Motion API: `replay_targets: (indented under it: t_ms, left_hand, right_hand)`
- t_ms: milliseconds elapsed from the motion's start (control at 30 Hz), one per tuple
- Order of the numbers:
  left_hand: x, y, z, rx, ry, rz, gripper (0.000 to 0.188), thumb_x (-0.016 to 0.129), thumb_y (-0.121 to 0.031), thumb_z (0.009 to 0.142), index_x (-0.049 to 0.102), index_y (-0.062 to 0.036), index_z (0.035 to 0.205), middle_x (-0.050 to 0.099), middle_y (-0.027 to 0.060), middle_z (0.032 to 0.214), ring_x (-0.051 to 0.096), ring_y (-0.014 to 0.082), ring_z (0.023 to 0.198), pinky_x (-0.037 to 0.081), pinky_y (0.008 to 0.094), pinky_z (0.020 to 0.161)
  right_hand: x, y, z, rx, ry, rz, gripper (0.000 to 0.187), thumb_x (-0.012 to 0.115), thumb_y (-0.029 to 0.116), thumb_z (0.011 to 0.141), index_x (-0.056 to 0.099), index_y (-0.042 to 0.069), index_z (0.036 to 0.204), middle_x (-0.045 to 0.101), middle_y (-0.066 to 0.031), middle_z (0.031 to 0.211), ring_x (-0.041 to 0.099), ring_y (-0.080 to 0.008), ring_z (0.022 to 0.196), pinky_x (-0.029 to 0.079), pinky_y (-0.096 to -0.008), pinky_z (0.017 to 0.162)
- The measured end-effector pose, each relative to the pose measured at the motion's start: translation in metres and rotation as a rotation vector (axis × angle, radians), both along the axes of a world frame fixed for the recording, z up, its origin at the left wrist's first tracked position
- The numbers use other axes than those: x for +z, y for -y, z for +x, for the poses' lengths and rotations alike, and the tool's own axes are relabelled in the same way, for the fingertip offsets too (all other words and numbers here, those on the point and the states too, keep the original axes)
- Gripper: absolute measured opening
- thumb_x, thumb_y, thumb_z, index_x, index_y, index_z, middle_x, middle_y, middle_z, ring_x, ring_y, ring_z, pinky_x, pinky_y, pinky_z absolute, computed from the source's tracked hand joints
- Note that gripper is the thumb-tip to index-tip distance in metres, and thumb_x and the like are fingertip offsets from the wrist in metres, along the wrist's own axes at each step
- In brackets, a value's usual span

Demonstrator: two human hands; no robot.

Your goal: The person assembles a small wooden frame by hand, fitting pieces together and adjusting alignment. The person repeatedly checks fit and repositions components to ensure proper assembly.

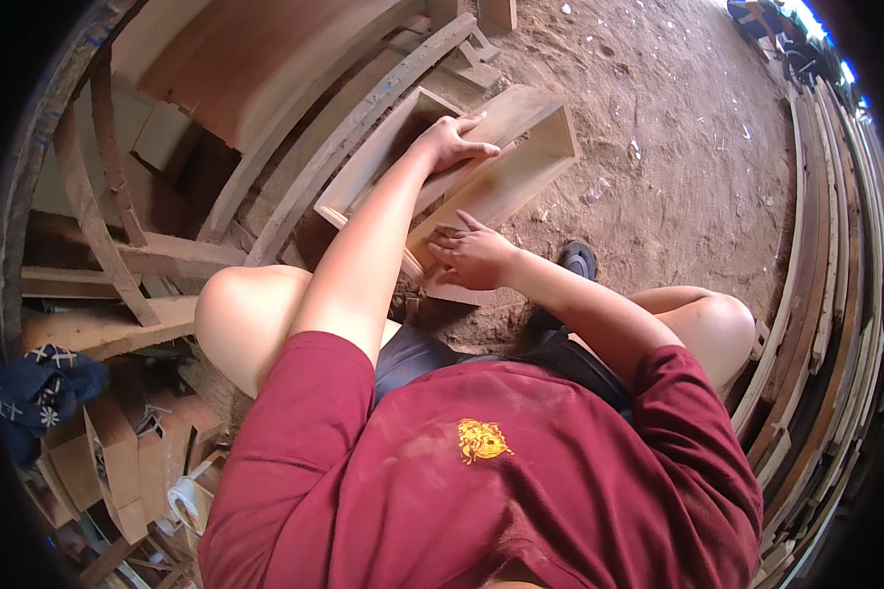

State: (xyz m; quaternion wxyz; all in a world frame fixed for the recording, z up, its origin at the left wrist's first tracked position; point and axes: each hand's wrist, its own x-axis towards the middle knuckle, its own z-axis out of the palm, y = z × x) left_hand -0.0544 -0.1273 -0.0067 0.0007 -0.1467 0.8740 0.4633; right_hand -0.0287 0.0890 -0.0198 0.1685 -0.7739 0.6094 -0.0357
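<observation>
On the ground in front of my knees stands an open wooden box frame (523, 178) of pale boards, like a drawer, with long compartments side by side. Across its wide upper board (506, 120) lies my left hand (450, 144), palm down, thumb and fingers apart. My right hand (476, 255) rests with spread fingers on the near end of the right-hand compartment, against its board. Both palms are hidden, so how firmly they press cannot be seen. A small flat piece of wood (452, 294) lies just below my right hand.
Curved wooden frame pieces (363, 133) and a large brown panel (228, 64) stand at the left. Long stacked planks (805, 265) line the right side. Dusty ground (658, 167) with scattered chips stretches ahead. Dark blue cloth (44, 393) and offcuts (128, 461) lie at lower left.
</observation>
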Motion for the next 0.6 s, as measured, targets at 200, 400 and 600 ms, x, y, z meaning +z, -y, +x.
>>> replay_targets:
  t_ms: [200,400,600]
  left_hand:
    - [0.019,-0.014,0.004,-0.007,0.064,-0.046,0.108,0.082,-0.063,0.065,0.044,-0.0122,0.153,0.044,0.0277,0.149,0.045,0.0349,0.140,0.037,0.0414,0.115]
    - [0.015,-0.009,0.007,-0.005,0.047,-0.081,0.109,0.081,-0.065,0.064,0.043,-0.0153,0.154,0.047,0.0283,0.145,0.047,0.0363,0.137,0.037,0.0411,0.115]
    - [0.013,-0.014,0.002,0.013,0.061,-0.124,0.108,0.081,-0.065,0.065,0.043,-0.0171,0.154,0.049,0.0274,0.143,0.048,0.0360,0.137,0.037,0.0413,0.115]
  right_hand:
    - [0.005,0.027,-0.036,-0.061,-0.277,0.139,0.122,0.058,0.090,0.067,0.040,0.003,0.151,0.051,-0.0141,0.149,0.041,-0.0308,0.144,0.019,-0.0554,0.121]
    - [0.008,0.031,0.007,0.157,-0.033,0.225,0.132,0.058,0.093,0.064,0.034,-0.001,0.153,0.037,-0.0162,0.160,0.027,-0.0292,0.152,0.011,-0.0546,0.124]
    - [0.016,0.044,-0.089,-0.116,-0.067,0.454,0.127,0.051,0.093,0.070,0.033,-0.001,0.154,0.036,-0.0194,0.159,0.033,-0.0324,0.149,0.025,-0.0441,0.122]
